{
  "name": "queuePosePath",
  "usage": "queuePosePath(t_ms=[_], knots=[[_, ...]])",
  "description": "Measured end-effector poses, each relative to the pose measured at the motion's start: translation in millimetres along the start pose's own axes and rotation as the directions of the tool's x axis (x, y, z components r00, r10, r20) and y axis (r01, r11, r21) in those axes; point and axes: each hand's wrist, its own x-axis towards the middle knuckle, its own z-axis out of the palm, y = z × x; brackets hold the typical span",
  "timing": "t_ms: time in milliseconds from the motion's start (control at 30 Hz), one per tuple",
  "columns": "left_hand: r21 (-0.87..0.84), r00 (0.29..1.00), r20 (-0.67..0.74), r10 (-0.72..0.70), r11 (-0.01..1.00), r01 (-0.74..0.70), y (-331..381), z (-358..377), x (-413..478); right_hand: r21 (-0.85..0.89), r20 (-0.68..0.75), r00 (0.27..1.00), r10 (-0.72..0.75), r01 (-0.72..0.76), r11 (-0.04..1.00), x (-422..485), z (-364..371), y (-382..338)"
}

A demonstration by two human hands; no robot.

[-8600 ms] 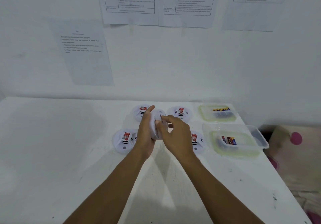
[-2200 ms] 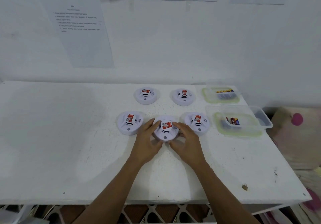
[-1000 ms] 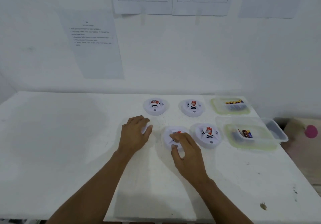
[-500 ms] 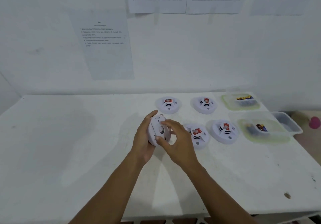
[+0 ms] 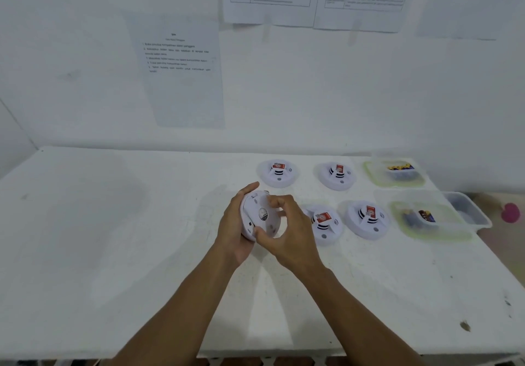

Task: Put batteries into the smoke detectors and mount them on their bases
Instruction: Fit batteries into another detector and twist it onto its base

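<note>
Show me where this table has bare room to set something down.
The table is bare across its left half, beyond the left hand, and along its front edge. The back right is crowded: four detectors and two battery tubs.

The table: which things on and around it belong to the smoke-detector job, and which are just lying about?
Part of the job: the held detector, gripped by the left hand and right hand; four detectors on the table; two tubs with batteries.
Just there: printed sheets on the wall; a pink object beyond the table's right edge.
</note>
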Motion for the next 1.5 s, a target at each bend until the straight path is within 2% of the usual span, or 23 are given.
queuePosePath(t_ms=[133,200,300,367,500,633,700,833,900,1067,1267,1367,1500], knots=[[0.036,0.999,-0.025,-0.042,0.998,0.043,1,-8,5,-0.026,0.087,0.995,-0.054,0.057,0.998,8,-3,3],[0.052,0.999,-0.022,-0.038,0.998,0.039,4,-12,7,0.016,0.106,0.993,-0.060,0.059,0.998,14,-6,3],[0.015,0.999,-0.048,-0.014,1.000,0.014,11,-25,13,0.092,0.007,0.998,-0.068,0.067,0.993,32,-19,8],[-0.052,0.997,-0.080,0.018,0.998,-0.022,17,-39,19,0.015,0.018,0.999,-0.043,0.043,0.999,47,-29,17],[-0.145,0.996,-0.088,0.020,0.989,-0.033,29,-59,25,-0.296,0.301,0.953,0.021,0.072,0.953,63,-27,41],[-0.193,1.000,-0.020,-0.017,0.981,0.012,33,-55,24,-0.433,0.348,0.935,0.060,0.103,0.895,66,-14,47],[-0.205,1.000,0.009,-0.027,0.978,0.029,32,-49,24,-0.424,0.314,0.949,0.017,0.125,0.897,64,-12,44],[-0.226,0.998,0.042,-0.048,0.972,0.057,27,-36,26,-0.179,0.089,0.991,-0.103,0.118,0.977,58,-13,18],[-0.207,0.997,0.048,-0.058,0.976,0.067,22,-24,27,-0.135,0.071,0.991,-0.117,0.125,0.983,51,-8,2],[-0.110,0.998,0.046,-0.035,0.993,0.039,11,5,23,-0.139,-0.022,0.999,-0.041,0.037,0.990,32,-3,-17],[-0.051,0.993,0.114,-0.020,0.998,0.026,-5,29,21,-0.264,-0.115,0.993,-0.014,-0.017,0.964,22,-24,-13],[0.006,0.991,0.129,-0.043,0.999,0.042,-18,48,24,-0.252,-0.157,0.987,0.023,-0.063,0.966,19,-41,-6],[0.009,0.990,0.111,-0.085,0.996,0.085,-45,80,28,-0.218,-0.164,0.986,0.012,-0.048,0.975,11,-75,13]])
